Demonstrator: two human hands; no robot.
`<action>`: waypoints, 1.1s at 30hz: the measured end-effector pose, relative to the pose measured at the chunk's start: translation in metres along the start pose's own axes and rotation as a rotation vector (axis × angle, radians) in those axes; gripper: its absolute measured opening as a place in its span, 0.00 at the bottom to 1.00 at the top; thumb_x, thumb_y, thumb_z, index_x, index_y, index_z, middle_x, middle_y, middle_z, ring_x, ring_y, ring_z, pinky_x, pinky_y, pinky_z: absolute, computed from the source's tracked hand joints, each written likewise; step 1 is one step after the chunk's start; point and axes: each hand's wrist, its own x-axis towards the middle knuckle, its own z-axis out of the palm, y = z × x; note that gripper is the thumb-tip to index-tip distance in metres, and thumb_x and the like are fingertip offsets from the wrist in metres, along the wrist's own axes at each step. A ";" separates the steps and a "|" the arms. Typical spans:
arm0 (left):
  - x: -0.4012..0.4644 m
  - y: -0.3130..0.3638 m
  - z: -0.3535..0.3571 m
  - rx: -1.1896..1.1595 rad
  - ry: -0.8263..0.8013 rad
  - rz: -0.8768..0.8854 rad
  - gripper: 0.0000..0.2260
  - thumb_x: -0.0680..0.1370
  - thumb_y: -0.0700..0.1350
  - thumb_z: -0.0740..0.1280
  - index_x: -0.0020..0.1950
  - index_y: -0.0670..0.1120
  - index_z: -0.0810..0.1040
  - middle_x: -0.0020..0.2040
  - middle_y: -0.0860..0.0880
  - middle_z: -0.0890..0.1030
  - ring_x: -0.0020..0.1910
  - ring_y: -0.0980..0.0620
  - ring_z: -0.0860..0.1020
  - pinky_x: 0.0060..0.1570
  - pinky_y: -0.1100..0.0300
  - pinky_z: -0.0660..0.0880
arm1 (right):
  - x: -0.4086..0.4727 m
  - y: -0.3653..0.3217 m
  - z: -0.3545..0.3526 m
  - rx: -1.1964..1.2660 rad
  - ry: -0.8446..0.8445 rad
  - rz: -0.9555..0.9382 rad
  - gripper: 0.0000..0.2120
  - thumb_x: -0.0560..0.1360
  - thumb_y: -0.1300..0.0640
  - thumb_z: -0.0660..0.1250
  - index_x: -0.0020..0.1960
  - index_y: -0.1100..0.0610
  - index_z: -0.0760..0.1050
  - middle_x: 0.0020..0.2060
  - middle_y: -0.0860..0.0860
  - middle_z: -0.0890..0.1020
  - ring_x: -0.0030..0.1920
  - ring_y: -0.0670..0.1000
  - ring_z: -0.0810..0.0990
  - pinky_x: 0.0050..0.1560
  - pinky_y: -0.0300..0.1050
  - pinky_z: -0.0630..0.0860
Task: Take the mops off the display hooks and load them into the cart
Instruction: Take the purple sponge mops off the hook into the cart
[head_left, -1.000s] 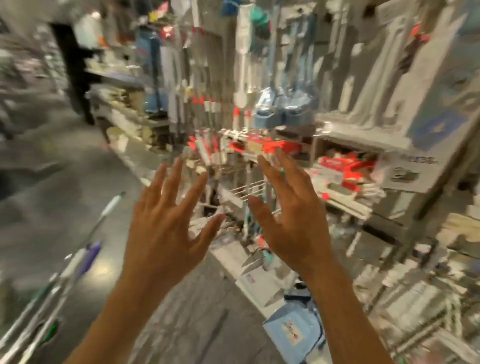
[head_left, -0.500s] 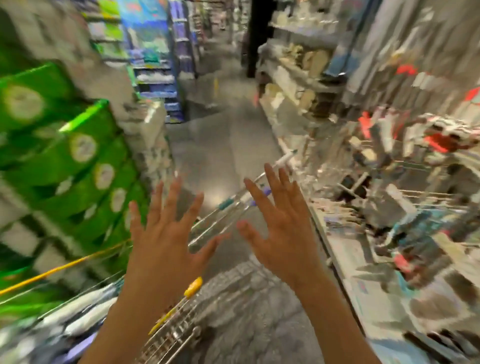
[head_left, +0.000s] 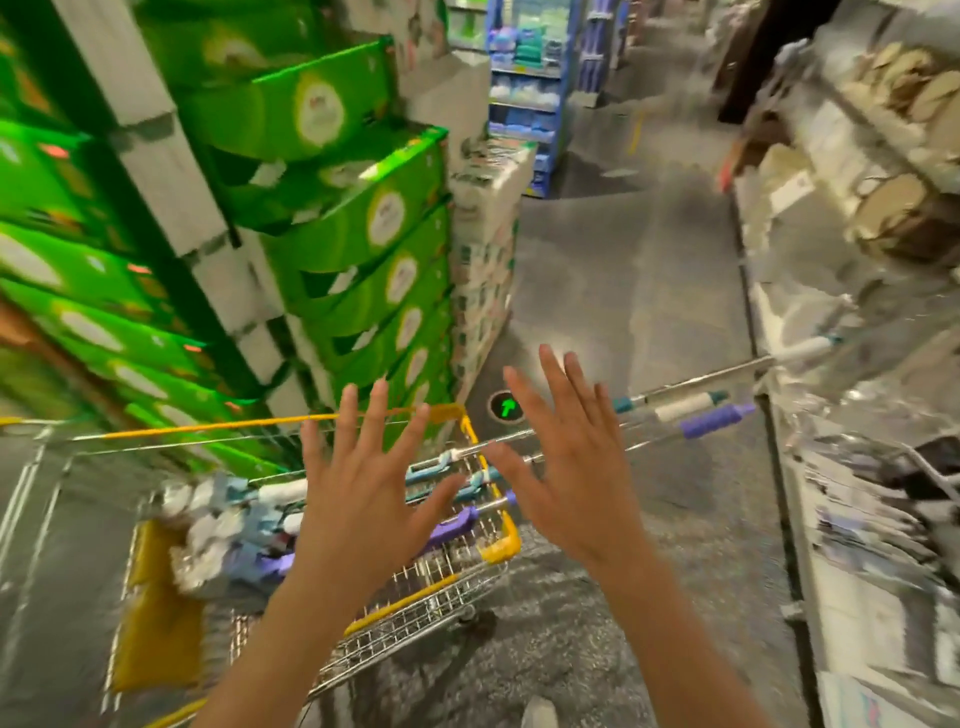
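Holding both palms out in front of me, my left hand (head_left: 358, 493) and right hand (head_left: 566, 457) have fingers spread straight and grip nothing. Below them the cart (head_left: 498, 530), wire-sided with a yellow rim, holds the mops (head_left: 249, 525): their heads bunch low at the left end, and the long handles (head_left: 691, 410) run up and to the right, sticking out past the rim with teal, white and purple grips at the far ends. Green boxes (head_left: 358, 223) stacked on my left carry pale oval labels, too blurred to read. A round floor marker (head_left: 506, 407) shows a green arrow pointing up the aisle. Shelves (head_left: 857, 218) stand on my right.
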 end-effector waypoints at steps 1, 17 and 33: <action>0.002 -0.003 0.005 0.002 -0.007 -0.028 0.36 0.77 0.73 0.46 0.77 0.54 0.69 0.80 0.41 0.61 0.80 0.38 0.55 0.73 0.30 0.53 | 0.007 0.004 0.007 0.017 -0.019 -0.018 0.34 0.80 0.30 0.45 0.79 0.46 0.59 0.81 0.50 0.54 0.81 0.50 0.45 0.79 0.62 0.50; -0.026 -0.038 0.139 -0.502 -0.218 -0.843 0.32 0.78 0.67 0.56 0.80 0.57 0.61 0.82 0.45 0.52 0.81 0.46 0.51 0.76 0.45 0.58 | 0.054 0.067 0.165 0.156 -0.623 -0.161 0.39 0.74 0.27 0.45 0.79 0.44 0.61 0.79 0.47 0.61 0.79 0.51 0.57 0.78 0.54 0.57; -0.043 -0.096 0.322 -0.877 -0.278 -1.245 0.36 0.82 0.62 0.57 0.82 0.55 0.40 0.67 0.33 0.74 0.61 0.32 0.77 0.58 0.40 0.75 | 0.017 0.090 0.357 -0.079 -1.076 -0.225 0.32 0.80 0.33 0.54 0.80 0.46 0.59 0.76 0.48 0.67 0.75 0.51 0.65 0.74 0.49 0.64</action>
